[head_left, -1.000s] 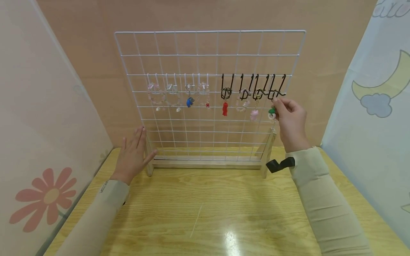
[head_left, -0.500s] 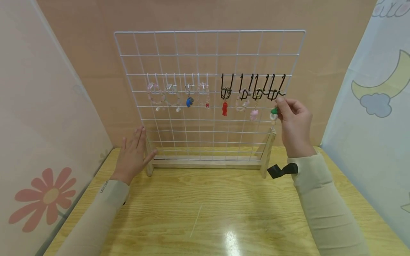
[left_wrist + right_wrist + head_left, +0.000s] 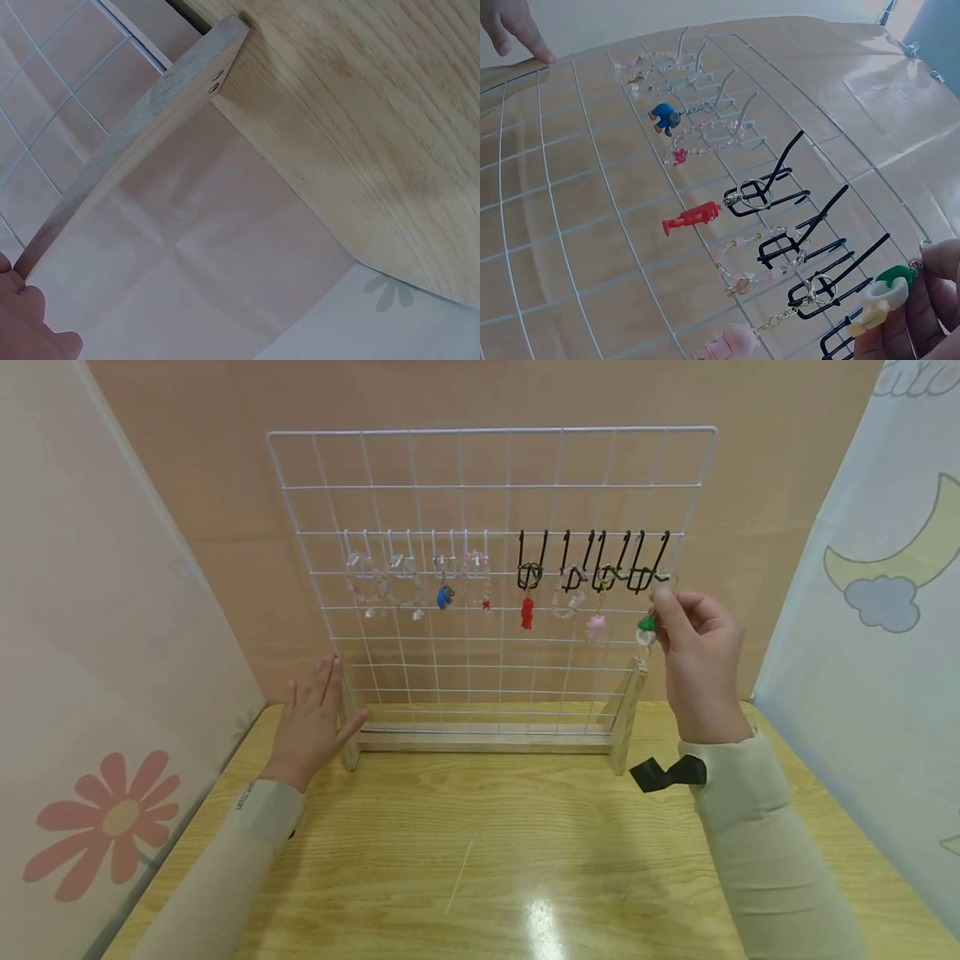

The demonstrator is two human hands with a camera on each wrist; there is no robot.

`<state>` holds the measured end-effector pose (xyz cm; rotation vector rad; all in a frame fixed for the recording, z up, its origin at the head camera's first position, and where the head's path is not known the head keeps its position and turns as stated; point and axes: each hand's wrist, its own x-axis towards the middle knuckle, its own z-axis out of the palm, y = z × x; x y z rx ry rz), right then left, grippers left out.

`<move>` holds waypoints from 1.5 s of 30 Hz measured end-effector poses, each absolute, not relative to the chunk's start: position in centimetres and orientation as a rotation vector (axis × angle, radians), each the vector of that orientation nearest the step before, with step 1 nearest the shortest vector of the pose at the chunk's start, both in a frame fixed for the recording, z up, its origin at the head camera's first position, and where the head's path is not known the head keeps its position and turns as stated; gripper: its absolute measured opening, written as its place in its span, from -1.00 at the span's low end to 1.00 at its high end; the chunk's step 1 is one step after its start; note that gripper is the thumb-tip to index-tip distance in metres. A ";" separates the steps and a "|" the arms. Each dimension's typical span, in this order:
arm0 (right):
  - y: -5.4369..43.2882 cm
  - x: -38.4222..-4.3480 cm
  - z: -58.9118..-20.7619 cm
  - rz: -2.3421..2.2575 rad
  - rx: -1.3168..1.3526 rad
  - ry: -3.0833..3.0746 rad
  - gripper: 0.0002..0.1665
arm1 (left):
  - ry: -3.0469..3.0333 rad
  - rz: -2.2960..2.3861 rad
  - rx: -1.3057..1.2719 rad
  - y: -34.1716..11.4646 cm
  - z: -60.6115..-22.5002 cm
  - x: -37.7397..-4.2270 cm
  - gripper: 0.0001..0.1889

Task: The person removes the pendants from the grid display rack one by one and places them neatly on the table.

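Head: I've got the right hand (image 3: 705, 660) raised right of centre, fingers pinching the green-and-white charm (image 3: 647, 627); left hand (image 3: 309, 722) left of centre, fingers spread, touching the wooden stand (image 3: 483, 744). Left wrist: fingertips lower left. Right wrist: charm lower right.

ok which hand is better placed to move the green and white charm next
Probably the right hand: it pinches the green-and-white charm near the rightmost black wire hook, while the left hand touches the left pale wooden leg.
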<state>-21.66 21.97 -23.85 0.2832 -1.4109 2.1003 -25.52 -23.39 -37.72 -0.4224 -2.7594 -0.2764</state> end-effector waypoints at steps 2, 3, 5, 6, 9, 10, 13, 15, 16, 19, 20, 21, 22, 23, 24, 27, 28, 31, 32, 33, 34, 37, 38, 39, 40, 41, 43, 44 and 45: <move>21.9 -21.3 -24.1 2.136 0.304 -1.408 -0.79 | -2.760 -0.276 -0.421 -23.4 -37.7 -25.6 -0.04; 21.9 -21.1 -24.3 2.159 0.310 -1.402 -0.79 | -2.763 -0.274 -0.418 -23.4 -37.8 -25.6 -0.04; 22.0 -20.8 -24.7 2.191 0.313 -1.402 -0.83 | -2.767 -0.272 -0.416 -23.4 -37.8 -25.6 -0.04; 22.0 -20.7 -24.9 2.203 0.313 -1.405 -0.84 | -2.771 -0.274 -0.414 -23.4 -37.9 -25.7 -0.04; 22.0 -20.3 -25.7 2.234 0.323 -1.421 -0.88 | -2.776 -0.281 -0.408 -23.3 -37.9 -25.7 -0.03; 21.9 -20.2 -26.1 2.238 0.322 -1.435 -0.88 | -2.775 -0.286 -0.409 -23.3 -37.9 -25.7 -0.03; 21.8 -19.9 -27.4 2.285 0.318 -1.460 -0.89 | -2.771 -0.291 -0.412 -23.3 -37.9 -25.6 -0.03; 21.7 -19.7 -28.4 2.317 0.305 -1.496 -0.88 | -2.766 -0.288 -0.417 -23.2 -37.8 -25.6 -0.03; 21.6 -19.7 -28.9 2.344 0.301 -1.509 -0.88 | -2.763 -0.288 -0.419 -23.2 -37.9 -25.6 -0.04; 21.4 -19.7 -30.5 2.416 0.289 -1.572 -0.85 | -2.754 -0.275 -0.420 -23.2 -38.0 -25.7 -0.04; 21.3 -19.7 -31.1 2.435 0.281 -1.603 -0.84 | -2.753 -0.272 -0.418 -23.2 -38.0 -25.7 -0.04; 21.2 -19.7 -31.6 2.452 0.267 -1.633 -0.83 | -2.752 -0.270 -0.418 -23.2 -38.0 -25.7 -0.04; 21.0 -19.8 -32.1 2.460 0.255 -1.668 -0.81 | -2.754 -0.269 -0.415 -23.2 -38.0 -25.7 -0.04; 20.9 -19.8 -32.7 2.465 0.239 -1.704 -0.81 | -2.755 -0.271 -0.414 -23.2 -38.0 -25.7 -0.04; 20.7 -19.8 -33.2 2.463 0.218 -1.744 -0.80 | -2.757 -0.275 -0.413 -23.2 -38.0 -25.7 -0.04; 20.2 -20.0 -34.8 2.467 0.183 -1.838 -0.81 | -2.758 -0.287 -0.411 -23.2 -38.0 -25.6 -0.04; 20.1 -20.1 -35.3 2.479 0.183 -1.859 -0.81 | -2.757 -0.291 -0.411 -23.2 -38.0 -25.6 -0.05; 19.7 -20.4 -37.0 2.505 0.176 -1.924 -0.82 | -2.754 -0.286 -0.407 -23.2 -38.0 -25.6 -0.04; 19.6 -20.4 -37.6 2.511 0.174 -1.948 -0.82 | -2.755 -0.281 -0.406 -23.2 -38.0 -25.5 -0.04; 19.4 -20.5 -38.2 2.511 0.178 -1.971 -0.81 | -2.755 -0.280 -0.406 -23.1 -38.0 -25.5 -0.04; 19.3 -20.6 -38.8 2.514 0.172 -1.990 -0.80 | -2.755 -0.280 -0.406 -23.1 -38.0 -25.5 -0.04; 18.9 -20.7 -40.5 2.492 0.135 -2.068 -0.80 | -2.755 -0.292 -0.405 -23.0 -37.8 -25.4 -0.04; 18.7 -20.6 -41.1 2.477 0.113 -2.099 -0.80 | -2.755 -0.290 -0.404 -22.9 -37.8 -25.3 -0.04; 18.6 -20.6 -41.6 2.464 0.085 -2.133 -0.81 | -2.756 -0.293 -0.402 -22.9 -37.7 -25.3 -0.03; 18.4 -20.5 -42.2 2.456 0.057 -2.165 -0.81 | -2.757 -0.290 -0.400 -22.9 -37.7 -25.3 -0.03; 18.2 -20.4 -42.7 2.435 0.034 -2.209 -0.80 | -2.756 -0.285 -0.399 -22.8 -37.7 -25.2 -0.03; 17.8 -20.3 -43.6 2.395 -0.001 -2.293 -0.73 | -2.759 -0.274 -0.396 -22.8 -37.7 -25.2 -0.03; 17.5 -20.2 -44.1 2.371 -0.009 -2.338 -0.68 | -2.758 -0.271 -0.395 -22.8 -37.7 -25.2 -0.03; 17.3 -20.1 -44.5 2.353 -0.009 -2.377 -0.64 | -2.759 -0.272 -0.394 -22.8 -37.7 -25.2 -0.03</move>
